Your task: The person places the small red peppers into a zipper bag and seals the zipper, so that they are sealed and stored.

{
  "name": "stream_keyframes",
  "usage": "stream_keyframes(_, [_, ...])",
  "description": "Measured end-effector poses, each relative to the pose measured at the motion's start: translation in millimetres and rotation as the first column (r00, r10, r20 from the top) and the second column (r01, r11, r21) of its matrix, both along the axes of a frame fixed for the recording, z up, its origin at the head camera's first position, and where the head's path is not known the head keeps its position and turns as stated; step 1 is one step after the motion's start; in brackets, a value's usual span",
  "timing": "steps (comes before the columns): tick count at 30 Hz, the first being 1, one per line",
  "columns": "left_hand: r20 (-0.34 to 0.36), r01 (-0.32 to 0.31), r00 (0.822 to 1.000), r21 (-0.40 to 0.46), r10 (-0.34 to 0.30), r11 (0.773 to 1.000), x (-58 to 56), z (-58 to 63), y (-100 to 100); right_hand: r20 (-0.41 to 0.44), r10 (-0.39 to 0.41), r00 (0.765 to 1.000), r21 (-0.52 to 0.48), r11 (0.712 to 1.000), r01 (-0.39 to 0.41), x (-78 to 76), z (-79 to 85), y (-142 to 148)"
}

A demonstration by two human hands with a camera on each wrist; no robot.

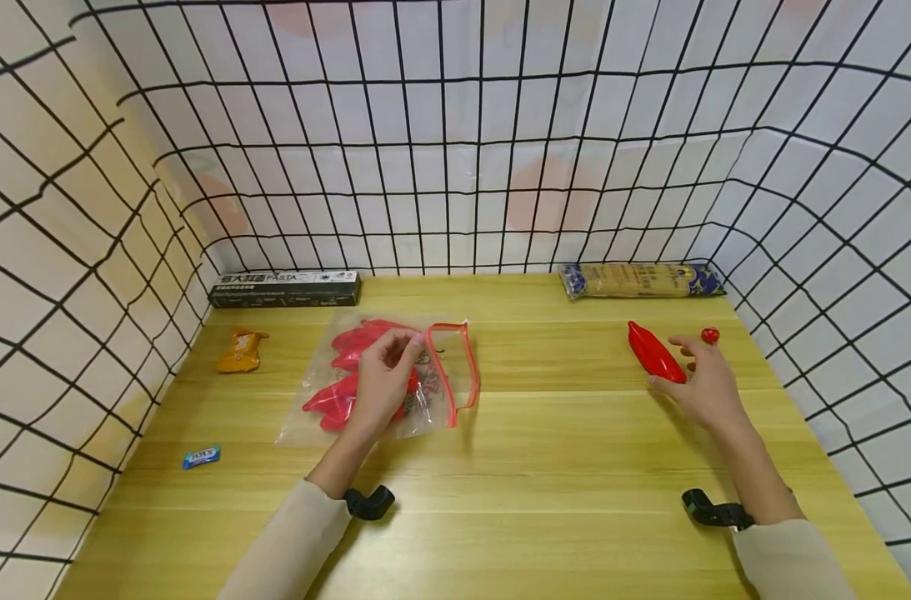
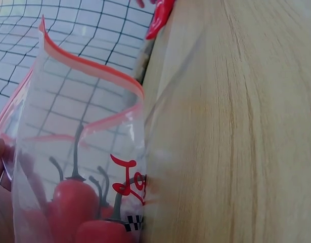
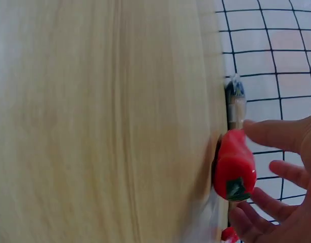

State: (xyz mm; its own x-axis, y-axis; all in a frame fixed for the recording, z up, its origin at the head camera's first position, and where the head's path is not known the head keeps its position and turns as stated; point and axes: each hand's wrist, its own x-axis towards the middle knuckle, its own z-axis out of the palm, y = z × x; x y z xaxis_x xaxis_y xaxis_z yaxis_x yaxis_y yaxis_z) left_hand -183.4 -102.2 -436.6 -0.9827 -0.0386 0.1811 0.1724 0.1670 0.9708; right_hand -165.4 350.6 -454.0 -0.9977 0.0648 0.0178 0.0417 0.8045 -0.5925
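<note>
A clear zip bag with a red rim lies at centre left with its mouth agape, several red chili peppers inside. My left hand pinches the bag's upper film near the mouth. In the left wrist view, the chili peppers show dark stems through the plastic. On the right, a single red chili pepper lies on the table. My right hand is at its near end, fingers spread and loosely bent; in the right wrist view the thumb is beside the pepper, contact unclear.
A small red item sits just past the right hand. Along the back stand a dark pasta box and a long noodle packet. An orange wrapped snack and a blue wrapped candy lie at left. Black wire mesh surrounds the table.
</note>
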Motion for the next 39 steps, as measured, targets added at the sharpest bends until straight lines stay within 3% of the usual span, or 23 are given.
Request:
stream_keyframes(4, [0.007, 0.011, 1.000, -0.002, -0.011, 1.000, 7.2, 13.2, 2.1, 0.074, 0.002, 0.997, 0.027, 1.000, -0.005, -2.3, -4.8, 5.0])
stream_keyframes(6, [0.011, 0.014, 1.000, -0.002, -0.014, 1.000, 7.2, 13.7, 2.2, 0.097, -0.005, 0.995, 0.036, 0.999, 0.001, -1.6, -7.3, 7.1])
stream_keyframes(12, [0.007, 0.024, 1.000, -0.007, -0.024, 1.000, 7.8, 15.9, 2.0, 0.059, -0.044, 0.997, -0.009, 0.999, 0.045, 1.3, -7.5, 5.0])
stream_keyframes(18, [0.005, 0.019, 1.000, -0.003, -0.019, 1.000, -3.6, -2.9, -2.2, -0.045, -0.018, 0.999, -0.141, 0.990, 0.011, 1.8, -1.3, -19.0])
stream_keyframes(21, [-0.008, 0.007, 1.000, -0.013, -0.007, 1.000, -6.6, -8.7, -3.6, -0.059, 0.052, 0.997, -0.274, 0.959, -0.066, 1.0, 3.7, -45.1])
stream_keyframes(25, [-0.074, -0.026, 0.997, -0.063, 0.021, 0.998, -5.8, -7.6, -2.6, -0.062, 0.174, 0.983, -0.459, 0.870, -0.183, 1.1, 12.9, -88.0])
stream_keyframes(28, [-0.140, -0.058, 0.989, -0.117, 0.041, 0.991, -4.1, -4.9, -0.9, -0.068, 0.248, 0.966, -0.519, 0.818, -0.247, 1.6, 20.8, -122.3])
stream_keyframes(32, [-0.191, -0.081, 0.980, -0.156, 0.051, 0.984, -2.0, -2.3, 0.2, -0.082, 0.300, 0.950, -0.531, 0.794, -0.296, -0.5, 25.7, -165.6])
stream_keyframes(39, [-0.231, -0.116, 0.970, -0.167, 0.075, 0.979, 1.2, 2.0, 0.5, -0.100, 0.290, 0.952, -0.547, 0.783, -0.296, -10.2, 19.9, -222.3])
